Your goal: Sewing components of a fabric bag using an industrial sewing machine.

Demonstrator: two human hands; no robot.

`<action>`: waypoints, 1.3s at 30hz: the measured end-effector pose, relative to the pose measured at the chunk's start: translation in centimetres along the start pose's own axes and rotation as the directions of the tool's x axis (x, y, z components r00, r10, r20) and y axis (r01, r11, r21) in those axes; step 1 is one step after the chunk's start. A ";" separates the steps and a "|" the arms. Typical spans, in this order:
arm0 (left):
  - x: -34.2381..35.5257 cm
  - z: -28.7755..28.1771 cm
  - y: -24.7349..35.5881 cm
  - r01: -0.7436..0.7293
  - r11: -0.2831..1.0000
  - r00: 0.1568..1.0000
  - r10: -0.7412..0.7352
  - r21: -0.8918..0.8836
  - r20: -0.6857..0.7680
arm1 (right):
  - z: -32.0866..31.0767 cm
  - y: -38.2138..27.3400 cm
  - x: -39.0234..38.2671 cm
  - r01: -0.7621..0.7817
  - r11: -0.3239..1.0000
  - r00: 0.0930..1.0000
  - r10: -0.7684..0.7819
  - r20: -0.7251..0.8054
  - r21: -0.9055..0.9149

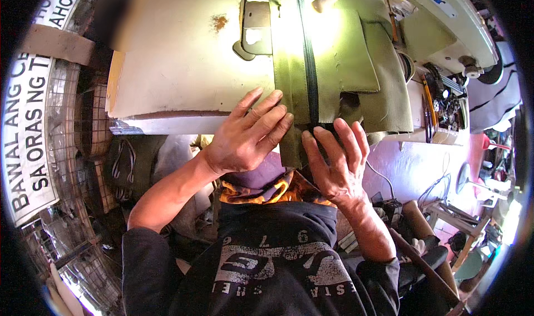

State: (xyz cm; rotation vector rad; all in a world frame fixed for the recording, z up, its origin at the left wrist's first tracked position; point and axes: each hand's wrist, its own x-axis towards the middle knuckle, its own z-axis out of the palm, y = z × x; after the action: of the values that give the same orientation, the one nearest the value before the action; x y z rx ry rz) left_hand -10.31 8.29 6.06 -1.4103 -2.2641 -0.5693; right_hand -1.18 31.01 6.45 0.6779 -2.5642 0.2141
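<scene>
Olive-green fabric (351, 55) lies on the pale sewing table and hangs over its near edge. A black zipper (309, 66) runs lengthwise along it, toward a brightly lit spot at the far side. My left hand (250, 132) is open, palm down, its fingertips at the fabric's left edge. Resting near the lower end of the zipper, my right hand (340, 163) has its fingers spread over the cloth. Neither thumb shows clearly. Part of the sewing machine (467, 21) reaches in at the upper right; glare washes out the stitching area.
The table (172, 66) has a metal slide plate (257, 27) left of the fabric. Small tools and parts fill a tray (442, 102) at the right. A wire-mesh wall with a sign (30, 132) stands on the left. Below right are a wooden stand (461, 221) and loose cables.
</scene>
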 end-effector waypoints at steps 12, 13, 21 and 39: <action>0.2 -1.0 -0.1 -0.005 1.000 1.000 0.006 -0.004 0.022 | -0.3 0.1 3.2 0.098 0.979 0.995 -0.089 -0.054 0.182; 0.3 -1.1 0.0 0.020 0.999 1.000 -0.019 -0.030 0.011 | -0.2 0.0 3.7 0.120 0.977 0.993 -0.117 -0.022 0.179; 1.5 -3.2 -2.5 0.068 0.941 0.996 -0.043 -0.332 0.081 | 0.4 0.3 5.5 0.126 0.970 0.991 -0.134 0.026 0.207; 7.9 0.1 -7.3 0.237 0.958 0.965 -0.251 0.159 0.072 | -1.0 -1.1 7.1 0.125 0.976 0.985 -0.143 0.096 0.176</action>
State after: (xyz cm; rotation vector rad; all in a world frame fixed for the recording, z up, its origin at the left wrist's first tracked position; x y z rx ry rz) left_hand -20.08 11.25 9.30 -1.1138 -2.5171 -0.4049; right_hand -5.65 27.27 10.76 0.9470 -2.6107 0.3628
